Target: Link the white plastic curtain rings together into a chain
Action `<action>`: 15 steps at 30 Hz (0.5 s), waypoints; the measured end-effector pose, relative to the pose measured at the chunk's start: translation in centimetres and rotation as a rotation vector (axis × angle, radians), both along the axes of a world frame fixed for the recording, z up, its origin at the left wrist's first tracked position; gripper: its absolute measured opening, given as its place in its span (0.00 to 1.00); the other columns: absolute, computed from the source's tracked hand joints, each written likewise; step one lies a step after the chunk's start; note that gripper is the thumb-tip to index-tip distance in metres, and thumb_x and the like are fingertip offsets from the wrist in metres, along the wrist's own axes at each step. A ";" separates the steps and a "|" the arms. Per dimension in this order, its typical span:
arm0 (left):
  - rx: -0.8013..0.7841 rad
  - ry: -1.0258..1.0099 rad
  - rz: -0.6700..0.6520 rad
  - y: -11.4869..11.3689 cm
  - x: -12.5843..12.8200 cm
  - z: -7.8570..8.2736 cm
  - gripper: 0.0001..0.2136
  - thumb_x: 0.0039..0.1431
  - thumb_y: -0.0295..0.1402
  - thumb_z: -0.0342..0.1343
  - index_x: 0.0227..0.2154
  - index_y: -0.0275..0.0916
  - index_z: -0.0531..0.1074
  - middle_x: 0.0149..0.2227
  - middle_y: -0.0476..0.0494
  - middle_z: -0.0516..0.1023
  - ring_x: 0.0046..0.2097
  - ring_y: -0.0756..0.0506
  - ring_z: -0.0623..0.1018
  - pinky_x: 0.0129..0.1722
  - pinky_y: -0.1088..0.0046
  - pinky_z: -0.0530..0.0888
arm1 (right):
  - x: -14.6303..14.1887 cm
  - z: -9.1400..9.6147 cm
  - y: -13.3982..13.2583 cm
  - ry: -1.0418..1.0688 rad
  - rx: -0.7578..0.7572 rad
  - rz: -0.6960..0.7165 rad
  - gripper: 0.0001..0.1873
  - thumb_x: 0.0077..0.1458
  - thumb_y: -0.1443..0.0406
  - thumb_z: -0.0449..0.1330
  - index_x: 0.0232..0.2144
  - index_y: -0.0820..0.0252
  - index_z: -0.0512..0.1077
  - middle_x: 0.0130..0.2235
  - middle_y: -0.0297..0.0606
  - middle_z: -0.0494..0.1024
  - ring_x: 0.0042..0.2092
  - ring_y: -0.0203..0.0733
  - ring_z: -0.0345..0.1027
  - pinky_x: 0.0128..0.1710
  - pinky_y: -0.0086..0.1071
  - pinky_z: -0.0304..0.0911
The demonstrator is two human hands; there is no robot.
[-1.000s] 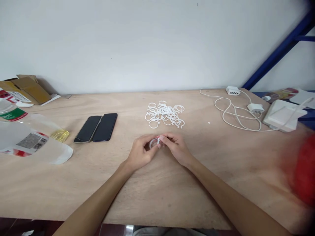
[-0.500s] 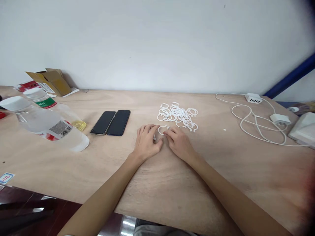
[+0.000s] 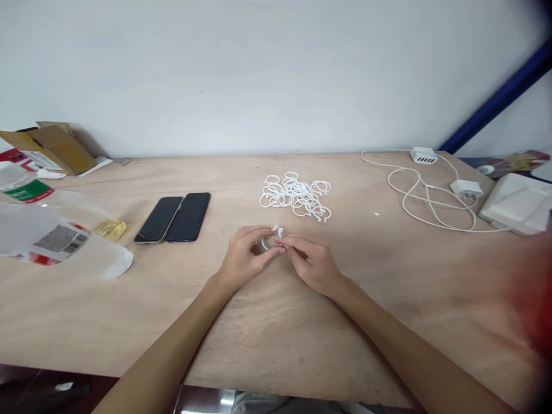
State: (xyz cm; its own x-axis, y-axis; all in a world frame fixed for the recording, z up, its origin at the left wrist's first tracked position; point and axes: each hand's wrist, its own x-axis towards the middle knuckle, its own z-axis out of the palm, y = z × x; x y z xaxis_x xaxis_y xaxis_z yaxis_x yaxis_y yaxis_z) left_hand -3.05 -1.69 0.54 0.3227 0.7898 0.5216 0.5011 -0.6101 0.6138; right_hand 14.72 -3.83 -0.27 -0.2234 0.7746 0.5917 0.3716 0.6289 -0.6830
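Between my hands is one white plastic ring (image 3: 264, 244) with a gap and small knobs at its ends. My left hand (image 3: 241, 257) is curled round its left side, thumb and forefinger gripping it. The fingertips of my right hand (image 3: 315, 263) pinch the ring on its right side, touching my left thumb. Fingers cover part of the ring. Just beyond my hands lies a loose pile of several similar white rings (image 3: 297, 196) on the wooden table (image 3: 267, 345).
Left of my hands lie two dark phones (image 3: 158, 219) (image 3: 188, 217) side by side. Further left are a large clear bottle (image 3: 99, 253), another bottle with a green label (image 3: 28, 190) and an open cardboard box (image 3: 64, 146). White cables (image 3: 405, 201) and chargers (image 3: 466, 188) lie at right.
My hands have drawn back from the pile and closed in on the ring, lifting it off the table. The view has shifted to the right.
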 end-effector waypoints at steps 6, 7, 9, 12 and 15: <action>-0.079 0.014 -0.057 -0.8 0.5 0.5 0.07 0.55 0.33 0.58 0.37 0.40 0.71 0.45 0.42 0.79 0.48 0.43 0.78 0.49 0.65 0.72 | 0.2 0.5 0.3 0.311 -0.404 -0.104 0.12 0.56 0.63 0.57 0.42 0.57 0.74 0.34 0.37 0.80 0.37 0.40 0.73 0.39 0.35 0.67; -0.098 0.023 -0.073 -1.0 0.6 0.7 0.06 0.56 0.32 0.57 0.37 0.40 0.70 0.45 0.41 0.79 0.48 0.43 0.77 0.49 0.65 0.72 | 0.2 0.6 0.4 0.335 -0.459 -0.096 0.13 0.55 0.62 0.57 0.43 0.57 0.74 0.35 0.37 0.80 0.37 0.41 0.73 0.40 0.35 0.67; -0.149 0.033 -0.094 -1.3 0.7 0.8 0.06 0.56 0.31 0.55 0.37 0.40 0.68 0.45 0.42 0.78 0.46 0.44 0.78 0.46 0.66 0.72 | 0.3 0.8 0.7 0.332 -0.514 -0.046 0.13 0.55 0.60 0.58 0.40 0.57 0.76 0.37 0.38 0.80 0.39 0.41 0.72 0.41 0.36 0.66; -0.237 0.027 -0.088 -1.6 0.8 0.8 0.06 0.56 0.30 0.54 0.36 0.40 0.66 0.41 0.43 0.78 0.38 0.46 0.78 0.35 0.72 0.72 | 0.3 1.1 0.8 0.302 -0.500 0.002 0.11 0.56 0.60 0.58 0.33 0.57 0.78 0.36 0.38 0.80 0.39 0.42 0.72 0.41 0.36 0.65; -0.296 0.001 -0.066 -1.7 0.9 0.6 0.05 0.57 0.32 0.53 0.37 0.40 0.65 0.38 0.45 0.77 0.30 0.50 0.74 0.26 0.76 0.67 | 0.2 1.3 0.7 0.299 -0.492 0.022 0.10 0.56 0.60 0.58 0.32 0.56 0.78 0.35 0.37 0.80 0.39 0.41 0.72 0.40 0.35 0.65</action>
